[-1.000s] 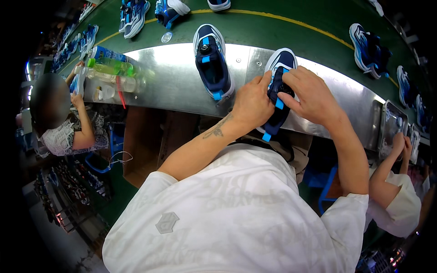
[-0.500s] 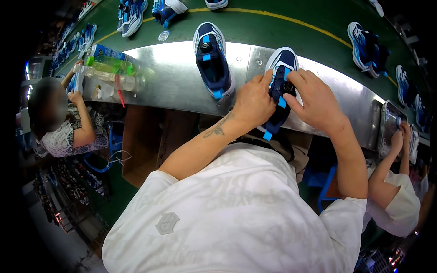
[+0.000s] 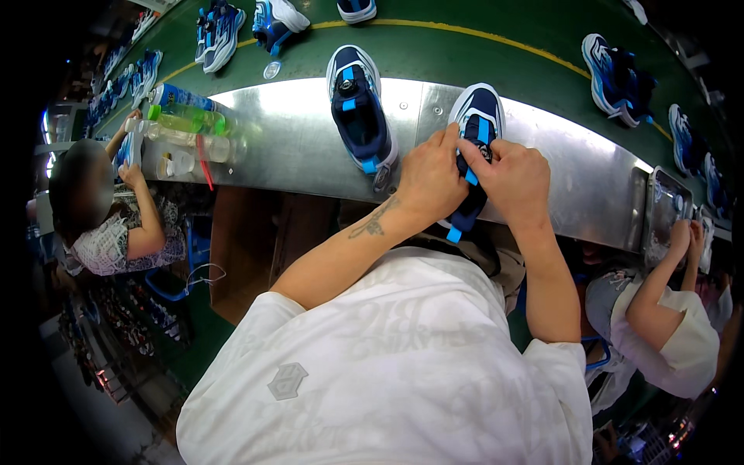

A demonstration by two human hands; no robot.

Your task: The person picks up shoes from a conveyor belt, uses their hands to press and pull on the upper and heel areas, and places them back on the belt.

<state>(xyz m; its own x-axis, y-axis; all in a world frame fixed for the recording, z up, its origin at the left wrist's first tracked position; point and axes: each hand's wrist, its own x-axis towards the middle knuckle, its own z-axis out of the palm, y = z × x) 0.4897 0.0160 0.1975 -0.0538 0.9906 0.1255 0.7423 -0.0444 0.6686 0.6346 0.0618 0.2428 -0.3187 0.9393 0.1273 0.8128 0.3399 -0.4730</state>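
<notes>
A navy, white and light-blue sneaker rests toe-away on the metal ledge, its heel reaching past the near edge. My left hand grips its left side, fingers lying along the upper. Across the top comes my right hand, fingers curled and thumb pressed over the middle of the shoe. Together the hands cover most of the fastening, so the black dial there is largely hidden. To the left stands a matching sneaker, untouched, with a round black dial on its tongue and a blue heel tab.
The metal ledge runs along a green conveyor belt carrying several more sneakers. Drink bottles lie at the left. A co-worker sits at left holding a shoe; another co-worker's arms reach toward a metal tray at right.
My right hand has shifted left and drawn its fingers in, its thumb moving up over the dial, which showed more before. My left hand keeps its hold. The belt's sneakers appear slightly farther left.
</notes>
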